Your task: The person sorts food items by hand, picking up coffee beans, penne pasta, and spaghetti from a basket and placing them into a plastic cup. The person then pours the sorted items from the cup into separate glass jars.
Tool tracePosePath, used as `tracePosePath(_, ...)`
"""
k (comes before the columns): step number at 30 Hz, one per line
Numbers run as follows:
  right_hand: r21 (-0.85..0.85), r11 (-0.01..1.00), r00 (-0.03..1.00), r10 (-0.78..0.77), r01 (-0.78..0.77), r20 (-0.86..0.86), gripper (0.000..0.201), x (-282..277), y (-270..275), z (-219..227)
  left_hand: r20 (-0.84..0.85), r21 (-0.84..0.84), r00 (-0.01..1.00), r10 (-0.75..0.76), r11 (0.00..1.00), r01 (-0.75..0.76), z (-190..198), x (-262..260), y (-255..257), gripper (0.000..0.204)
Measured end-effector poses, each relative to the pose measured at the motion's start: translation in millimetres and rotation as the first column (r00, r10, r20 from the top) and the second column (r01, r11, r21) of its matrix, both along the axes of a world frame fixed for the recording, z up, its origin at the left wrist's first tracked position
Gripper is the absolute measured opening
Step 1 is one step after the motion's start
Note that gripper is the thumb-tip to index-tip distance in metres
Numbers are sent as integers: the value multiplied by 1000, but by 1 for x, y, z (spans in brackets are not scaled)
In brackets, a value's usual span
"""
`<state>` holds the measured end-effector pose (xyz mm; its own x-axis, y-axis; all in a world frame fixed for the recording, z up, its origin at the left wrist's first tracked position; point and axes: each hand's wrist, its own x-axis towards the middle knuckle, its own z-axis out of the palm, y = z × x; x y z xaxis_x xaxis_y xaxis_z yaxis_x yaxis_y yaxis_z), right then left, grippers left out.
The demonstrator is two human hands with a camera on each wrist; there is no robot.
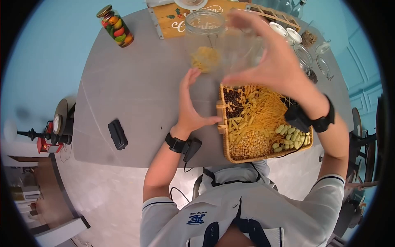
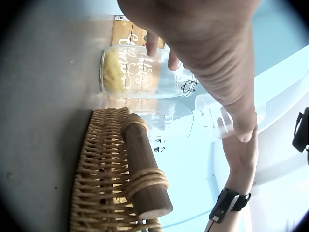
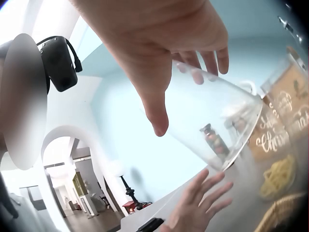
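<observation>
My right hand [image 1: 277, 61] is raised beyond the basket, thumb and fingers curved round a clear tapering cup [image 3: 212, 108]. In the right wrist view that cup lies tilted, its wide rim toward the table. My left hand [image 1: 189, 109] has its fingers spread and holds nothing; its thumb overlaps the handle of the wicker basket [image 1: 225, 144] in the head view. Just past the left fingertips stands a clip-top glass jar [image 1: 204, 31] with yellow pasta [image 1: 205, 58] at its bottom. Corn kernels [image 1: 249, 144], spaghetti [image 1: 267, 107], short pasta, dark beans and pale oval pieces fill the basket.
A sealed jar of colourful peppers or fruit [image 1: 117, 29] stands at the far left. Behind the glass jar is a wooden box with white lettering [image 1: 164, 18]. Several open clip-top jars [image 1: 303, 55] line the right side. A black case [image 1: 118, 134] lies at the left.
</observation>
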<state>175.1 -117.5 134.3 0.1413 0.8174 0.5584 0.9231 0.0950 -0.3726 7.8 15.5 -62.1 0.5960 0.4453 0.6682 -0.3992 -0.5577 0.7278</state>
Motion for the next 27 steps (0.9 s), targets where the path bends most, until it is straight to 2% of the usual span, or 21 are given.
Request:
tracePosePath(2,-47,998,989,41,-48,-144,102,-10,0,-32,38,-38,998,-42,998,43,-2,2,-2,139)
tracePosePath(5,-172,984,971,4,-46,-238,105,-20,4,-59,47,-120,996,-74,990,79,1,7,-6,143)
tracePosePath(8,-154,984,937,34,-92,-347,103,-28,6,-76,8,-175,999,-32,984,33,2,5,-11,134)
tracePosePath(11,-25,982,849,150,-189,-506,92,-11,2,-83,3,-206,998,60,977,-58,-4,7,-12,123)
tracePosePath(14,-306,938,719,-99,-164,-688,73,20,-11,-87,-34,-195,972,233,952,-235,1,8,-13,115)
tracePosePath(17,-681,717,849,-260,-149,-459,58,36,-23,-111,-77,-101,933,350,929,-357,1,8,-8,112)
tracePosePath(20,-648,762,988,-95,-9,-126,50,26,-26,-138,-90,-43,920,383,921,-387,3,8,-11,111)
tracePosePath(21,-598,801,993,-61,-13,-103,51,21,-26,-144,-96,-21,919,383,922,-386,3,7,-11,110)
tracePosePath(27,-586,803,994,-73,104,76,55,4,-15,-162,-126,63,919,373,928,-367,-2,7,-9,111)
